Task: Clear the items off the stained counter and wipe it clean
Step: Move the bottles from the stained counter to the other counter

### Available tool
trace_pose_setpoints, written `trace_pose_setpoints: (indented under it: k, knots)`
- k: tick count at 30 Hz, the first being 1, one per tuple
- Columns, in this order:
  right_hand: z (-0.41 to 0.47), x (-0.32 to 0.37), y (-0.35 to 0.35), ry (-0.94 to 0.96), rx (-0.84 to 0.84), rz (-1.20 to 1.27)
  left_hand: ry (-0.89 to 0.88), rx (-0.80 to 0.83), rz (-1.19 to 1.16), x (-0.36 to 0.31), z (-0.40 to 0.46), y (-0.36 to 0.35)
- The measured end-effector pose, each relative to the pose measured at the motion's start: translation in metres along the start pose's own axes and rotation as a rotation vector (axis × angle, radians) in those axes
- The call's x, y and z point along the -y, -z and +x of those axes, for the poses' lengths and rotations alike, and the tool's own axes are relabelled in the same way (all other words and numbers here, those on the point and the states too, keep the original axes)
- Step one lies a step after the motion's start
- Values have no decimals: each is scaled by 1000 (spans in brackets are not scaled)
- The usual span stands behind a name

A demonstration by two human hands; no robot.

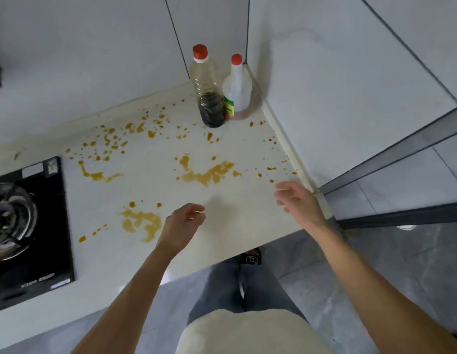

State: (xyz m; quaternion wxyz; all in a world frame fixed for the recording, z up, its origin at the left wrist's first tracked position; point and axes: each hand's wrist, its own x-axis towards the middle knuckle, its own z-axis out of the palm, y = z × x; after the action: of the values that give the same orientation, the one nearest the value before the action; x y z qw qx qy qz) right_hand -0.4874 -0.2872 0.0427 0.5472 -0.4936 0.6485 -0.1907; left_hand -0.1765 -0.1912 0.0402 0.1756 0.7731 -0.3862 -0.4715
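A white counter (156,190) is spattered with orange-brown stains (207,173). Two bottles with red caps stand in its far corner against the wall: a tall clear one (207,93) with dark liquid at the bottom, and to its right a shorter white one (237,90) with a green label. My left hand (182,224) hovers over the counter's near part, fingers loosely curled and holding nothing. My right hand (297,200) hovers near the counter's right edge, fingers relaxed and holding nothing. Both hands are well short of the bottles.
A black glass gas hob (30,226) with a metal burner is set into the counter at the left. White tiled walls close the back and right side. A dark sliding-door frame (391,159) runs along the right. Grey floor lies below.
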Motion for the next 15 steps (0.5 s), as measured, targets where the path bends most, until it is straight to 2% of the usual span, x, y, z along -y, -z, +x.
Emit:
trace_pose_setpoints:
  k: [9, 15]
  knots:
    - [145, 93, -43, 170, -112, 119, -139, -175, -184, -101, 133, 34]
    - [221, 123, -64, 321, -126, 97, -227, -260, -151, -137, 203, 35]
